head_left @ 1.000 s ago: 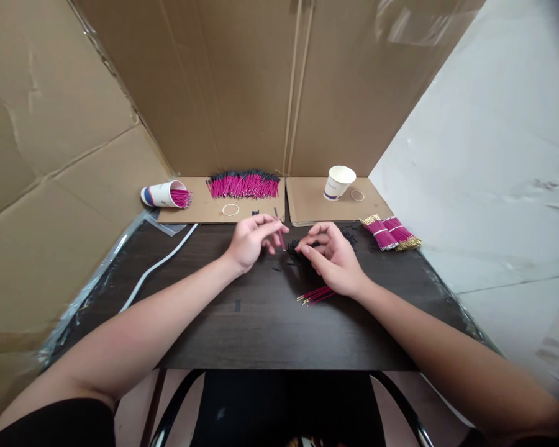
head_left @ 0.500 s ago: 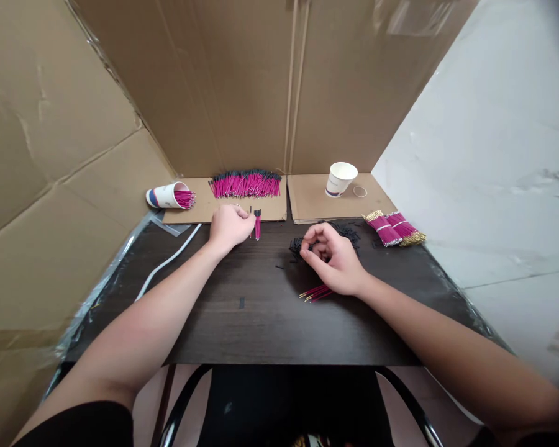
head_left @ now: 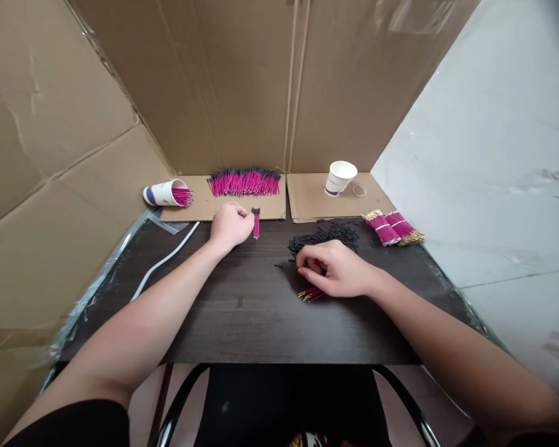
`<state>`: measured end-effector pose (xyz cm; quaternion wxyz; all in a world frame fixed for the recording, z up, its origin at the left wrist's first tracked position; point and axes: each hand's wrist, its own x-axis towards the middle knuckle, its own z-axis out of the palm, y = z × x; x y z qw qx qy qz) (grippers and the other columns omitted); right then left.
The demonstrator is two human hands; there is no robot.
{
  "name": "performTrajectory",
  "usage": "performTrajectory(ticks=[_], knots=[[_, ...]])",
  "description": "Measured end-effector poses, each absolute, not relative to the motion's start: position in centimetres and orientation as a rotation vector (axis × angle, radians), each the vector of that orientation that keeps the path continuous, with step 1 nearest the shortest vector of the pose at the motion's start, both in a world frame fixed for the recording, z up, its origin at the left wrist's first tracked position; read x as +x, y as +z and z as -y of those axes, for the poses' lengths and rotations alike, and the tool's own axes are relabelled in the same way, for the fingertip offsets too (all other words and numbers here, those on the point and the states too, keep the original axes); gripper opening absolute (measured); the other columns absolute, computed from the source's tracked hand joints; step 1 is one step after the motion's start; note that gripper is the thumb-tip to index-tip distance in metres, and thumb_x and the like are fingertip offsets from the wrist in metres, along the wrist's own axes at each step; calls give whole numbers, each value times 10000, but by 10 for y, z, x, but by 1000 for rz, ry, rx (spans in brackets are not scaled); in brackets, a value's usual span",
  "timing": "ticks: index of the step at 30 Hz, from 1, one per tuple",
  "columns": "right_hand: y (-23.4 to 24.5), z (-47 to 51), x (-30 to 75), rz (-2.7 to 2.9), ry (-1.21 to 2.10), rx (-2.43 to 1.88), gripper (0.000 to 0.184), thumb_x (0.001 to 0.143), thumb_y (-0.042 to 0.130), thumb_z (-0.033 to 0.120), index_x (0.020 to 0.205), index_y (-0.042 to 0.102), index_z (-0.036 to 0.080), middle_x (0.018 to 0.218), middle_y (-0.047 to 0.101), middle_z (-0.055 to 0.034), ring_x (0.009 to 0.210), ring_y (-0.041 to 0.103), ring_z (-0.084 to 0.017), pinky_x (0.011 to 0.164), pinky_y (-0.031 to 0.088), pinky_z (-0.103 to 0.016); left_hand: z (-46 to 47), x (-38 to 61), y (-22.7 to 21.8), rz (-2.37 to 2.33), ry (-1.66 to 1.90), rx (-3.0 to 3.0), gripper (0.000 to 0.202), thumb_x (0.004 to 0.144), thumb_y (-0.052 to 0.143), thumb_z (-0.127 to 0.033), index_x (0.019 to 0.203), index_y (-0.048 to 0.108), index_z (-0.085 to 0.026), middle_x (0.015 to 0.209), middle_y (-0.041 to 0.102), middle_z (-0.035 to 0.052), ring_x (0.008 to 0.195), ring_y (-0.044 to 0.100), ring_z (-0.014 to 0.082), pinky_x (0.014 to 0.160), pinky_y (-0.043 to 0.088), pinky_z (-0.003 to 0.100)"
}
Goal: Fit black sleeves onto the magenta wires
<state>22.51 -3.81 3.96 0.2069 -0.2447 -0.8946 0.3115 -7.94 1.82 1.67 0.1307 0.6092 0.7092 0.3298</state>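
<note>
My left hand (head_left: 230, 226) rests curled on the dark table (head_left: 261, 310), its fingertips beside a small cluster of pink wires with black caps (head_left: 256, 222) lying at the cardboard's edge. My right hand (head_left: 335, 270) lies palm down with bent fingers over a few loose pink wires with gold tips (head_left: 310, 293), just in front of a pile of small black sleeves (head_left: 326, 237). Whether the right fingers pinch a wire is hidden.
A long row of pink wires (head_left: 245, 184) lies on cardboard at the back, with a tipped paper cup of wires (head_left: 166, 194) to its left. An upright paper cup (head_left: 340, 179) and a rubber band (head_left: 359, 190) stand back right. Two banded wire bundles (head_left: 391, 228) lie right. Cardboard walls surround.
My left hand carried a pink wire from the centre to the cluster at the back left and stays there. My right hand dropped from the black sleeves onto the loose wires.
</note>
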Motion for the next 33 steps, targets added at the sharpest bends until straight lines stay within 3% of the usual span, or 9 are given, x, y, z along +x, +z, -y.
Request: performTrajectory(ticks=[7,10,13,16,18,25,33], knots=[[59,39,231,2868,843,-726,58,915,705,152,953,711,196,807,672,5,677,528,-134,656,315,-292,-20,-78,16,-2041,999,1750,169,792,763,-242,638,695,-218,679,701,67,708,627,249,753,464,383],[59,39,232,2886,878,-722,98,927,680,127,975,729,197,859,715,-11,697,556,-139,671,327,-295,-12,-70,21,-1991,1035,1799,177,786,769,-266,664,649,-218,622,624,30,633,541,199,715,436,365],[58,38,232,2885,906,-727,124,937,656,97,949,728,197,874,737,-15,713,580,-143,682,339,-292,3,-59,29,-1598,980,2023,151,804,767,-300,750,654,-216,605,535,-22,585,457,153,675,405,332],[57,38,232,2887,899,-745,149,938,642,71,921,721,195,874,743,-18,728,590,-146,697,351,-287,19,-51,37,-1131,771,2256,148,791,797,-319,873,733,-214,748,609,8,676,522,168,686,423,324],[58,38,232,2886,894,-761,159,933,641,59,908,720,195,868,741,-18,725,587,-147,697,351,-286,25,-49,42,-978,657,2315,131,795,787,-315,862,733,-216,802,642,30,718,551,182,705,447,330],[70,38,235,2908,997,-795,125,918,703,89,888,744,204,762,711,5,655,568,-144,660,338,-287,25,-49,45,-923,419,2373,88,778,795,-290,832,786,-221,802,675,36,713,589,188,703,450,342],[70,42,233,3000,963,-839,133,952,681,107,899,744,211,823,748,-16,697,607,-163,659,322,-298,26,-47,44,-897,367,2281,80,809,740,-188,779,804,-224,738,683,27,641,579,168,641,411,327]])
